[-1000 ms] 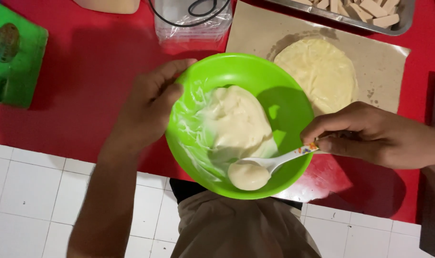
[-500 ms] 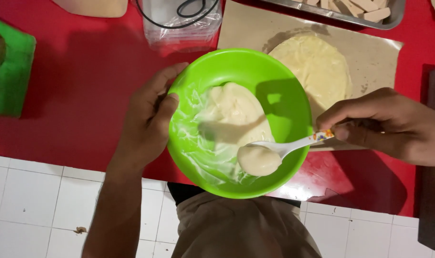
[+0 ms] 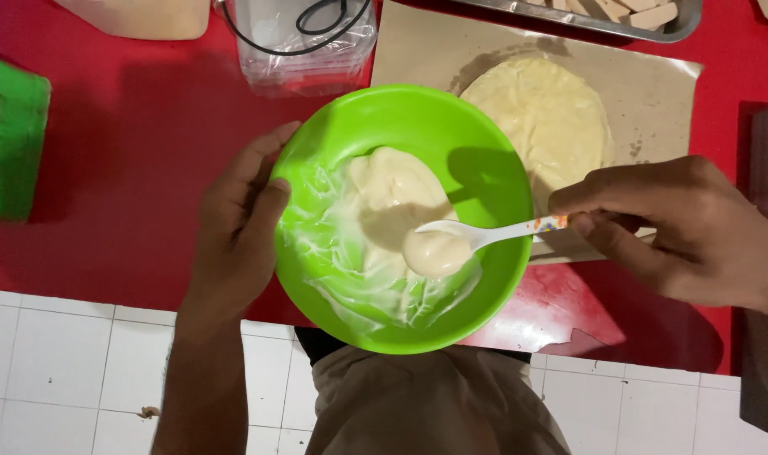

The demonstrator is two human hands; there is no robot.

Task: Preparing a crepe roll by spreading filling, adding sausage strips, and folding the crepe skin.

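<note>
My left hand (image 3: pixel 236 223) is curled around the left rim of the green bowl (image 3: pixel 401 118), thumb on the rim's inner edge and fingers under the outside wall, holding it out over the near edge of the red table (image 3: pixel 123 152). My right hand (image 3: pixel 679 227) is pinched shut on the handle of a white spoon (image 3: pixel 485 238), thumb and fingers closed at the handle's patterned end, just outside the bowl's right rim. The spoon reaches into the bowl, and its head carries a rounded scoop of pale cream batter (image 3: pixel 392 194). More of the batter lies heaped in the bowl's middle, with thin smears across the lower left wall. Behind the bowl, toward the far right of the table, a brown paper sheet (image 3: pixel 653 93) carries a flat round of the same pale batter. A metal tray (image 3: pixel 679 25) with pale pieces sits at the far edge. A clear plastic container (image 3: pixel 304 50) with a black cord stands at the far edge, beside the paper. A green box (image 3: pixel 13 160) sits at the left edge.
</note>
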